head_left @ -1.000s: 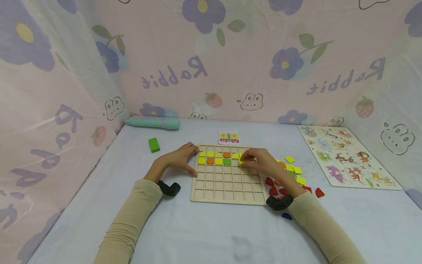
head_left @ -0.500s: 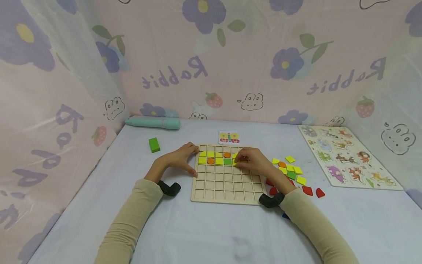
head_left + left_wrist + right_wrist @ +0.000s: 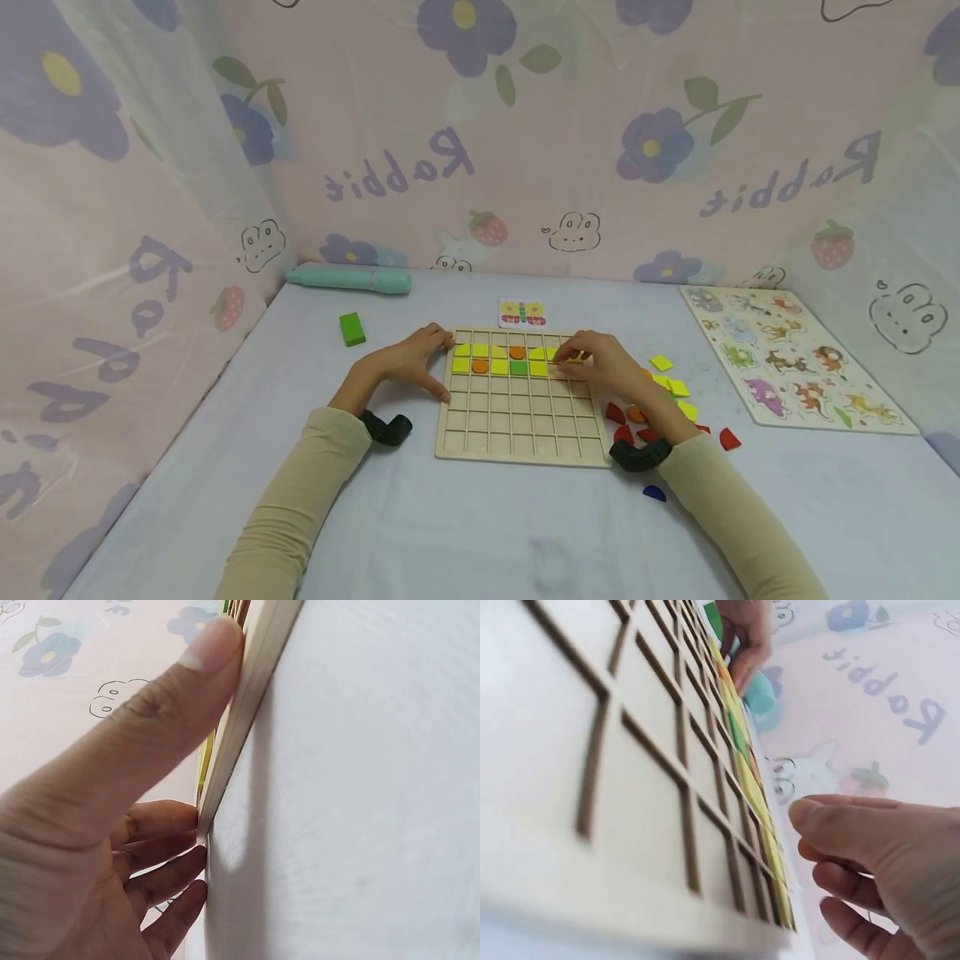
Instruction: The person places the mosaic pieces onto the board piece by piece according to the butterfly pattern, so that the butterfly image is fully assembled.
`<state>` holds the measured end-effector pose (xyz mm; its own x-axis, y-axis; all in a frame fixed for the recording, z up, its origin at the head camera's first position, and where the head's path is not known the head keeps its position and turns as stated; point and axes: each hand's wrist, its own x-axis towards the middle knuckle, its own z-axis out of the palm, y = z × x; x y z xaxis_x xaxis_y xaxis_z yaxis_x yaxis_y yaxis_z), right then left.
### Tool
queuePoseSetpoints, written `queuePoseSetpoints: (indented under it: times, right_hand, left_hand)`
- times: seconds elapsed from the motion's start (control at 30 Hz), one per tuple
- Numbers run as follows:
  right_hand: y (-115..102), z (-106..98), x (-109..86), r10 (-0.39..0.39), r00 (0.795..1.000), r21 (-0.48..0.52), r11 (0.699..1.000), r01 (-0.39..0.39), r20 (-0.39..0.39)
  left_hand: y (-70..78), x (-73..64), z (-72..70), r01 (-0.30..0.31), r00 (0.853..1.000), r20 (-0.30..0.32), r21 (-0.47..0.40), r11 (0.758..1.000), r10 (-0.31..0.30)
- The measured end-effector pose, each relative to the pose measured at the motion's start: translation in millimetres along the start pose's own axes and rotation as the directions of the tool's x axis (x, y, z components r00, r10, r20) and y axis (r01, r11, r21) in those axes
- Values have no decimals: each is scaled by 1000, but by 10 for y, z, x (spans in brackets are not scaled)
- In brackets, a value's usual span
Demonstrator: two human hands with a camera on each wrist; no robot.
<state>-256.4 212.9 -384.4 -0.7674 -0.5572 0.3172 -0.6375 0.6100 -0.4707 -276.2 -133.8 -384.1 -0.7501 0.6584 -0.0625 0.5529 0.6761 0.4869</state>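
A wooden grid board (image 3: 522, 422) lies flat on the table. Its second and third rows from the back hold several yellow tiles (image 3: 538, 368), orange discs (image 3: 480, 367) and a green tile (image 3: 518, 367). My left hand (image 3: 408, 365) rests against the board's left edge; in the left wrist view the thumb (image 3: 214, 649) touches the edge and the other fingers spread along it. Above the board's back right part hovers my right hand (image 3: 600, 362), thumb and index close together. No tile shows between them in the right wrist view.
Loose yellow tiles (image 3: 678, 388) and red pieces (image 3: 729, 439) lie right of the board, with a blue half-disc (image 3: 654, 493) in front. Behind stands a butterfly pattern card (image 3: 522, 313). An animal puzzle board (image 3: 798, 358), green block (image 3: 352, 329) and teal pen-shaped case (image 3: 348, 279) lie around.
My right hand moved left with a yellow tile, left it in the cell right of the green tile, then drew back rightward. The left hand stayed at the board's edge.
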Motion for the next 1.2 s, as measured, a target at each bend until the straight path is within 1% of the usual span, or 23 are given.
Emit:
queuePoseSetpoints:
  times: [0.13, 0.33, 0.43, 0.53, 0.63, 0.7, 0.8, 0.87, 1.0, 1.07, 1.13, 1.2]
  right_hand:
    - [78, -188, -164, 95, 995, -49, 994, -96, -23]
    - [220, -431, -395, 225, 974, -105, 968, -228, -40]
    - [295, -519, -476, 294, 955, -123, 947, -295, -32]
    - [358, -567, -529, 370, 929, -133, 920, -368, -7]
    - [400, -576, -558, 425, 905, -153, 896, -417, 27]
    - [417, -570, -570, 448, 893, -163, 886, -435, 51]
    - [434, -553, -579, 458, 886, -178, 880, -441, 70]
    - [438, -548, -580, 455, 887, -177, 882, -437, 75]
    - [433, -563, -585, 436, 897, -154, 894, -421, 77]
    - [434, -584, -591, 433, 898, -147, 896, -420, 73]
    - [436, -605, -600, 441, 894, -148, 892, -428, 72]
    - [449, -616, -607, 459, 885, -155, 883, -444, 76]
  left_hand:
    - [0, 8, 3, 0, 1000, 1, -7, 1000, 0]
    - [-14, 9, 1, -1, 1000, 2, 5, 1000, 1]
    - [-12, 3, -3, 7, 1000, 7, 3, 1000, -7]
    - [-3, -1, -3, 10, 1000, 9, -1, 1000, -10]
    - [6, 1, 0, 9, 1000, 10, 7, 1000, -9]
    - [14, 1, 0, 8, 1000, 7, 11, 1000, -9]
    - [25, 0, 1, 17, 1000, 8, 10, 1000, -17]
    - [34, -2, -4, 20, 1000, 8, 11, 1000, -20]
    - [53, -8, -13, 20, 1000, 9, 5, 1000, -20]
    - [57, -10, -15, 19, 1000, 7, 3, 1000, -19]
    - [55, -9, -12, 22, 1000, 7, 2, 1000, -22]
    - [48, -6, -9, 22, 1000, 5, 3, 1000, -22]
